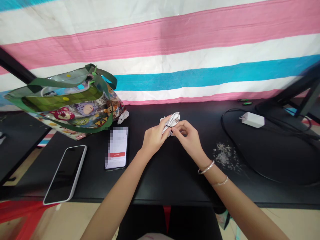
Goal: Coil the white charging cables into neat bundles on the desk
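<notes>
My left hand [153, 137] is closed round a coiled white cable [172, 120], held just above the black table [160, 180]. A thin black tie crosses the bundle. My right hand [188, 136] pinches at that tie with thumb and forefinger, touching the cable's lower side. Two thin bracelets sit on my right wrist. Both forearms reach in from the bottom of the view.
A cartoon-printed tote bag [72, 106] with green straps stands at the left. Two phones lie near it, one dark [65, 174], one lit [117, 147]. A white charger [253, 119] with a black cord, a monitor base [275, 146] and scattered small scraps [226, 155] are at right. A striped cloth hangs behind.
</notes>
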A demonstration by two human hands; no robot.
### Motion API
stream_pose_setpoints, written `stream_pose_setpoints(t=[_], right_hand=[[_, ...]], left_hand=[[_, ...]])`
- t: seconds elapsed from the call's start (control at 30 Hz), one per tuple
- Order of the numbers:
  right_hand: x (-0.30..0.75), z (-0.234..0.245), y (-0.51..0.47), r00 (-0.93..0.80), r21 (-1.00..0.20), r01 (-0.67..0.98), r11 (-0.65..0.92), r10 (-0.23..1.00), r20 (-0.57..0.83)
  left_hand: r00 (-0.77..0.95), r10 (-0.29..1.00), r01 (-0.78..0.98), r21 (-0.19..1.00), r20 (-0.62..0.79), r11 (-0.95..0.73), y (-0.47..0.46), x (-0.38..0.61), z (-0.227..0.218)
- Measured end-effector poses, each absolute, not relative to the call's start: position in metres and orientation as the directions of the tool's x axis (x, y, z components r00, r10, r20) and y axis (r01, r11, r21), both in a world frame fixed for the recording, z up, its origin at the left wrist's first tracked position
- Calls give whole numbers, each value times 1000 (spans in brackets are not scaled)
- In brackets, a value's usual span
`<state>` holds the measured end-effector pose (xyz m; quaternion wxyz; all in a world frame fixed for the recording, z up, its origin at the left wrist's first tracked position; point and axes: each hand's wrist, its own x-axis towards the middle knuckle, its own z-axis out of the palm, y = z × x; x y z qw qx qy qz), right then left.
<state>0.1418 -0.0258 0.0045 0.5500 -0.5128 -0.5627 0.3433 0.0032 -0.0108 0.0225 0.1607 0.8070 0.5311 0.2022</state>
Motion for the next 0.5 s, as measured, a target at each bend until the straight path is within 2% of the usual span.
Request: stream_pose_setpoints(t=[0.2, 0.5], right_hand=[[142, 2, -25, 123, -946, 196, 258, 951, 285], [142, 1, -28, 146, -852, 432, 294, 910, 388]], left_hand=[[358, 922, 812, 439, 148, -386, -12, 5, 24], [347, 932, 804, 476, 108, -355, -11, 7, 25]])
